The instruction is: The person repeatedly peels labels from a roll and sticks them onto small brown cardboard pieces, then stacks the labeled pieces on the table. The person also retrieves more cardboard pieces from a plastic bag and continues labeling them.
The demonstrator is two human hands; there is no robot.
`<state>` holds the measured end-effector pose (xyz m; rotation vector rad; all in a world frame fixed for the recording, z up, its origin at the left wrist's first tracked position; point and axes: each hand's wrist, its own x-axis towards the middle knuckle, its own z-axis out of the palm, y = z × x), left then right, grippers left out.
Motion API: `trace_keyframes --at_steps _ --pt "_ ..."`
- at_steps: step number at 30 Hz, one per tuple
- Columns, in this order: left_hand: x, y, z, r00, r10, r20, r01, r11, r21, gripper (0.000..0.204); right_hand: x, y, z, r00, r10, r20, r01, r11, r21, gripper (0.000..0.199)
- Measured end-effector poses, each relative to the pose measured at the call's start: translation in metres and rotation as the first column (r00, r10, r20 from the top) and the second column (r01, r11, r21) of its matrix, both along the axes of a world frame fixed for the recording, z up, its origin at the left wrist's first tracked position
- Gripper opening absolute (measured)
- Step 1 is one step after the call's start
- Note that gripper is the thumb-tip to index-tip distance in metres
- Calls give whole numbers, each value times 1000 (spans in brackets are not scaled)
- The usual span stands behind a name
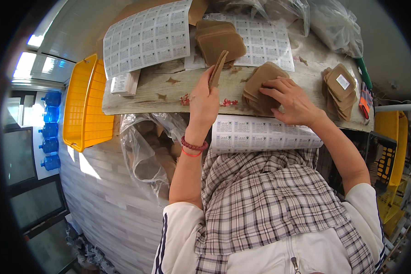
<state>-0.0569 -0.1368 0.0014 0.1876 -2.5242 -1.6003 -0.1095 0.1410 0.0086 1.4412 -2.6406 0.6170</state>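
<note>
1. Head view: my left hand (pixel 204 102) pinches some thin brown cards (pixel 218 68) between thumb and fingers. The cards stand on their sides over the table (pixel 150 102), a bit in from its front edge. Some of my fingertips are hidden.
2. My right hand (pixel 291 99) is on a brown pile (pixel 266 73) just in from the front edge. Its fingers are bent and spread, with a gap to the thumb.
3. A bigger pile (pixel 221 42) sits toward the back edge. A third pile (pixel 345 95) with a white label (pixel 343 81) on top sits near the right edge.
4. I think the cards are light and a bit stiff, like cardboard. They look dry and dull, so probably not very slippery.
5. They may not break easily, but a hard squeeze could bend a corner.
6. I'd hold them by the flat faces near one edge, thumb on one side, fingers on the other.
</note>
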Motion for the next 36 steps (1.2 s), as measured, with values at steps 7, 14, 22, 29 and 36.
trace_keyframes --at_steps 7,14,22,29,36 --pt "3 3 9 999 4 53 -5 1000 18 49 -1 1 -11 997 70 -36 -69 996 49 64" --pt "0 3 3 1000 -9 30 10 1000 -13 49 -7 6 -23 994 61 -89 -60 998 6 59" --pt "-1 7 11 999 18 45 -18 1000 -1 53 -28 14 -3 913 -394 107 366 674 -642 37" --pt "-1 17 12 985 -36 -170 11 989 -145 57 -3 22 1 505 253 825 816 171 -552 26" --pt "-4 83 17 889 -266 -373 21 838 -546 66 17 -10 -59 276 63 959 932 229 -283 18"
